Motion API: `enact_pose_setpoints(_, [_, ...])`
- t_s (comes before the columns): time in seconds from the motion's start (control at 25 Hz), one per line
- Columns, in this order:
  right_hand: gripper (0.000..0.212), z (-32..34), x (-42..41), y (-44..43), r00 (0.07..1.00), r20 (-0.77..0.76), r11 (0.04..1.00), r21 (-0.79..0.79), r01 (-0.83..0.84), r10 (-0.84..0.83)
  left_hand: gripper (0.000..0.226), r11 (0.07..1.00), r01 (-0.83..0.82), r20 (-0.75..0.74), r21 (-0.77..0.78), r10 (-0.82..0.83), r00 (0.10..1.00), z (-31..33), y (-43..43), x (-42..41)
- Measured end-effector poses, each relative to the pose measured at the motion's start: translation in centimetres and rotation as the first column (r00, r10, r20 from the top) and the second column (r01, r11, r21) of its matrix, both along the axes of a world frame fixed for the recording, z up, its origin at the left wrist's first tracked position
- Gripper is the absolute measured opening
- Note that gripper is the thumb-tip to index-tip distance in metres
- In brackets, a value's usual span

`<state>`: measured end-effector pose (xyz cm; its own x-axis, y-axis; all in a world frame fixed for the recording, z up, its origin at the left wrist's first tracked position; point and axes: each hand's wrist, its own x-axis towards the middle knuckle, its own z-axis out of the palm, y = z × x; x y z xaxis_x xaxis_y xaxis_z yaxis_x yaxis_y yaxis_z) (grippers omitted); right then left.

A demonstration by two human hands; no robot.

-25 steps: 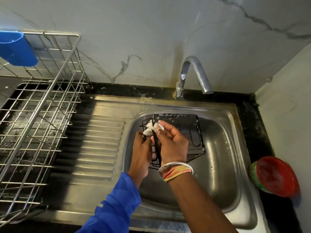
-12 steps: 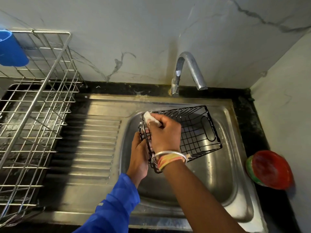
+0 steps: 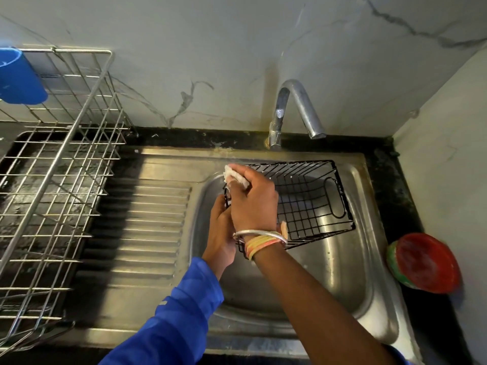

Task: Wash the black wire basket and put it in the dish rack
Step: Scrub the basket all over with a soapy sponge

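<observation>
While it sits tilted in the stainless steel sink basin (image 3: pixel 342 285), the black wire basket (image 3: pixel 311 204) faces its open side up. The left hand (image 3: pixel 220 233) grips its left end, fingers curled at the wires. The right hand (image 3: pixel 254 204) clamps a white scrub pad (image 3: pixel 234 176) on the basket's upper left rim. Curved chrome tap (image 3: pixel 295 111) at the sink's back edge. Silver wire dish rack (image 3: pixel 52 180) at the black counter's (image 3: pixel 390 185) left end, blue plastic cup (image 3: pixel 18 77) on its back corner — red bowl (image 3: pixel 427 262) at the right edge.
</observation>
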<state>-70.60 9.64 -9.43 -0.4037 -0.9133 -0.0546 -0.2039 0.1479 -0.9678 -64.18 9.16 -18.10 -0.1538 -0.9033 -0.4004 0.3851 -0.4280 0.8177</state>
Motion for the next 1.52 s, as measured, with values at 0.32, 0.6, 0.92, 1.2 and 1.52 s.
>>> enact_pose_setpoints(0.32, [0.031,-0.9,0.0,2.7,0.988,-0.139,0.997,-0.012,-0.075,0.072,0.05,0.997,-0.046,0.003,0.056,0.046,0.999,0.4,-1.2,0.3])
enact_pose_setpoints(0.6, [0.026,-1.8,-1.6,5.5,0.945,-0.263,0.978,-0.022,-0.207,0.195,0.018,0.996,-0.093,0.22,0.01,0.088,0.972,0.7,-1.9,1.4])
enact_pose_setpoints(0.92, [0.016,-2.1,0.9,1.6,0.953,-0.301,0.999,0.04,-0.018,0.029,0.019,0.99,-0.135,0.146,-0.032,0.139,0.979,0.1,-1.9,1.2])
enact_pose_setpoints(1.2, [0.015,-4.9,-2.7,6.9,0.642,-0.685,0.934,0.177,-0.311,0.344,0.026,0.991,-0.136,0.084,-0.019,0.137,0.987,0.3,-2.7,3.1])
enact_pose_setpoints(1.52, [0.015,-5.0,-1.9,8.3,0.694,-0.646,0.933,0.082,-0.35,0.317,0.028,0.971,-0.196,-0.036,-0.133,0.193,0.98,1.9,-2.5,3.0])
